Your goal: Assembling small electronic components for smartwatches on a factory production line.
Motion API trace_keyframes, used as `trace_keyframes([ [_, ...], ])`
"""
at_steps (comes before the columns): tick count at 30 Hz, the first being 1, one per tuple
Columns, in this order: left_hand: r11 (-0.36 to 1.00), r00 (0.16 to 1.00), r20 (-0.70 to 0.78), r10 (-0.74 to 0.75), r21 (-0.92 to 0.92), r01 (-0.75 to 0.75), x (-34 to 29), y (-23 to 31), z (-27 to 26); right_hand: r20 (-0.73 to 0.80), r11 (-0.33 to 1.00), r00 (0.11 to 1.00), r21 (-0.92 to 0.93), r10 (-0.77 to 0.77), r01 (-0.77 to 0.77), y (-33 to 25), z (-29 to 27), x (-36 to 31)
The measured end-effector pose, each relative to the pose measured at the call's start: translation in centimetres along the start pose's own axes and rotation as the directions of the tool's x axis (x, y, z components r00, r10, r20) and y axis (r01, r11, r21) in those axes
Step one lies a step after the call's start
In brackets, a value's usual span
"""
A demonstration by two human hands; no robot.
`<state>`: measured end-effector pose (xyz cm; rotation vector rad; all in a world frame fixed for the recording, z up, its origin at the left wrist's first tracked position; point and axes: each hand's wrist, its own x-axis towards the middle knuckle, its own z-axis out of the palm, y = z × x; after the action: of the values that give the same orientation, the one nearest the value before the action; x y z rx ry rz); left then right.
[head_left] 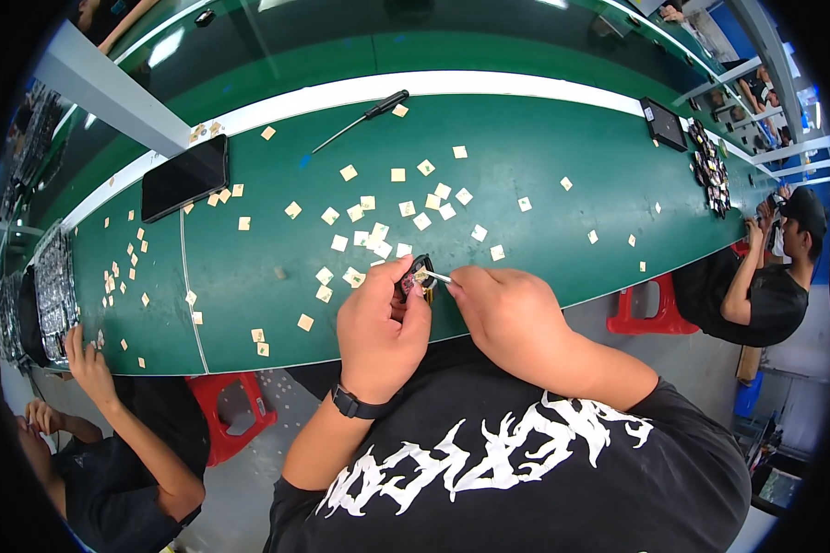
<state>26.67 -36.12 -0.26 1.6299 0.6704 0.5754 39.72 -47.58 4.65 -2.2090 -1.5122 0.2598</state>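
Note:
My left hand (380, 324), with a black watch band on its wrist, is closed round a small dark-rimmed object (427, 263). That object is partly hidden by the fingers and shows a beige patch and some pink inside; its kind is unclear. My right hand (515, 311) pinches a slim silver tool (442, 278) whose tip meets the object's open face. Both hands are close together over the near edge of the green table (526, 249). Just beyond the left fingers lie several small cream square pieces (374, 241), some overlapping.
A screwdriver (364, 118) with a black handle lies at the far side. A black phone (185, 178) rests at the left, a black tray (664, 123) and a pile of dark parts (709, 170) at the far right. Co-workers sit on both sides; red stools (650, 313) stand below.

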Motion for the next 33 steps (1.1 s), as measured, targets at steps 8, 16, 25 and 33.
trace_keyframes([
  [8, 0.984, 0.988, 0.078, -0.134, -0.111, 0.142, 0.6, 0.1, -0.9, -0.012, 0.997, 0.999, 0.071, -0.032, 0.033, 1.0, 0.4, 0.5],
  [16, 0.9, 0.972, 0.139, -0.189, -0.372, 0.228, 1.1, 0.4, -1.5, 0.208, 0.799, 0.96, 0.536, 0.188, -0.273, 1.5, 0.3, 1.0],
  [25, 0.867, 0.983, 0.076, -0.165, -0.464, 0.181, 0.9, 0.4, -1.3, 0.48, 0.43, 0.816, 0.694, 0.321, -0.577, 1.0, 0.7, 1.6],
  [33, 0.917, 0.991, 0.05, -0.125, -0.374, 0.135, 0.6, 0.1, -0.9, 0.294, 0.392, 0.888, 0.815, 0.355, -0.426, 0.2, 0.9, 1.5],
])
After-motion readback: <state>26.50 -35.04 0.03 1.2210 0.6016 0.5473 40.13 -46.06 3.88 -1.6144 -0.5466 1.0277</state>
